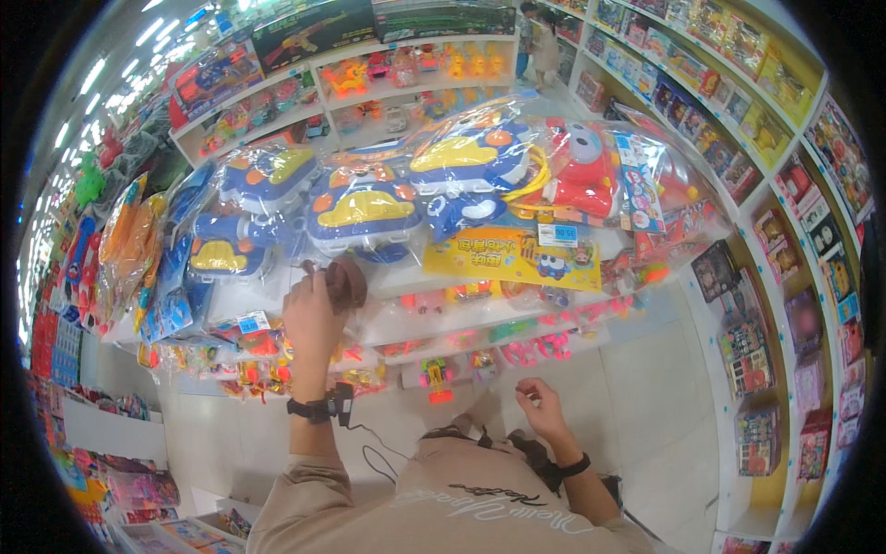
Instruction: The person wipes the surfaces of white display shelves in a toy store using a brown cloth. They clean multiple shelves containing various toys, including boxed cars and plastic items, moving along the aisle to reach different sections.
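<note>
My left hand (pixel 311 305) grips a bunched brown cloth (pixel 347 284) on the white display shelf (pixel 394 287). Just beyond the cloth sits a bagged blue-and-yellow toy backpack (pixel 363 208) with a cartoon face. Similar packs (pixel 266 173) lie to its left, one (pixel 221 256) beside a blue tube. To the right, a red plastic toy backpack (pixel 581 173) lies in clear film with a yellow hose and a printed yellow card (pixel 512 260). My right hand (pixel 543 408) hangs low before my body, fingers loosely curled, with nothing visible in it.
Bagged small toys (pixel 436 377) fill the lower tier in front of me. Tall shelves of boxed toys (pixel 747 353) stand to the right, and more toy shelves (pixel 415 69) at the back. Two people (pixel 536 45) stand at the far end. Bagged orange toys (pixel 131 242) hang at left.
</note>
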A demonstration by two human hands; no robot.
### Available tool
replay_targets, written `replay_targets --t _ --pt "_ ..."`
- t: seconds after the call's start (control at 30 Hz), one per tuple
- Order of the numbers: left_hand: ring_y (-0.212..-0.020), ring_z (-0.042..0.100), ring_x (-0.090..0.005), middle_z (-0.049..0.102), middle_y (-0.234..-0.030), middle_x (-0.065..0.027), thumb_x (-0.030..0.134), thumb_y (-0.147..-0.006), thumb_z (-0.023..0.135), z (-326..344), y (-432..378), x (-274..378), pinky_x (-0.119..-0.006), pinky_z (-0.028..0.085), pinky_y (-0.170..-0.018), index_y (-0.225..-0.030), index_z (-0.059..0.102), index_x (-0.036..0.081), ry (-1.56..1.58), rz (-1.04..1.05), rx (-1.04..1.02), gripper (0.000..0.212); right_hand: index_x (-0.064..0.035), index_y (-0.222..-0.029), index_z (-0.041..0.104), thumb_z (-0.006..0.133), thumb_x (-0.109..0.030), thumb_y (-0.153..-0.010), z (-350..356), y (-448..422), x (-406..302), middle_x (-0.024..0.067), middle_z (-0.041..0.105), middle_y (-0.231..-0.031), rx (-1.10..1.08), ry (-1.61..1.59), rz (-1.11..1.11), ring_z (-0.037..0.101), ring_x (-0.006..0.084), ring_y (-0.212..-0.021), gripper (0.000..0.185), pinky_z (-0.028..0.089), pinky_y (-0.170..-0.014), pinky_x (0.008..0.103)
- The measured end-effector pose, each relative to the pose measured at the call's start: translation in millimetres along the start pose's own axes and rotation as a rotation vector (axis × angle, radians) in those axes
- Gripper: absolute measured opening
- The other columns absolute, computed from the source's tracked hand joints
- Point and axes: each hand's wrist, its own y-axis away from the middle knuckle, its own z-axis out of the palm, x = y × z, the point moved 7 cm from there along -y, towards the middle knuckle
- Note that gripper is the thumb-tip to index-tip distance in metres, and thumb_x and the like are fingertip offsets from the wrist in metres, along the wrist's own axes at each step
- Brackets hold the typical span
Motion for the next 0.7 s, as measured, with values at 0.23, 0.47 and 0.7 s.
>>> replay_targets --t 0.23,0.47,0.7 --pt "-0.087 0.064 -0.0421 0.067 -0.092 -0.0183 0.011 -0.065 0.078 -5 2 -14 -0.048 0.051 -0.074 -0.104 0.061 0.007 0.311 -0.089 -0.044 0.043 -0.0008 -0.109 0.064 0.067 -0.01 -0.093 0 34 59 0.0066 0.071 -0.098 0.039 -0.026 0.171 0.066 0.0142 -0.09 0.018 0.052 -0.077 0.0296" --pt "-0.095 0.065 -0.0399 0.067 -0.105 -0.0175 0.01 -0.057 0.081 19 64 -18 -0.042 0.053 -0.082 -0.113 0.061 0.005 0.703 -0.009 -0.202 0.059 0.0007 -0.113 0.065 0.067 -0.016 -0.093 28 20 53 0.0132 0.072 -0.101 -0.133 0.117 0.148 0.069 0.0218 -0.088 0.026 0.055 -0.077 0.0352" --pt "-0.089 0.064 -0.0388 0.065 -0.097 -0.0164 0.007 -0.057 0.08 -14 126 -58 -0.042 0.052 -0.079 -0.114 0.058 0.005 0.648 -0.256 0.203 0.062 0.0001 -0.115 0.063 0.066 -0.019 -0.092 62 -7 18 0.0158 0.069 -0.104 -0.274 0.259 0.026 0.069 0.0278 -0.091 0.03 0.055 -0.079 0.0381"
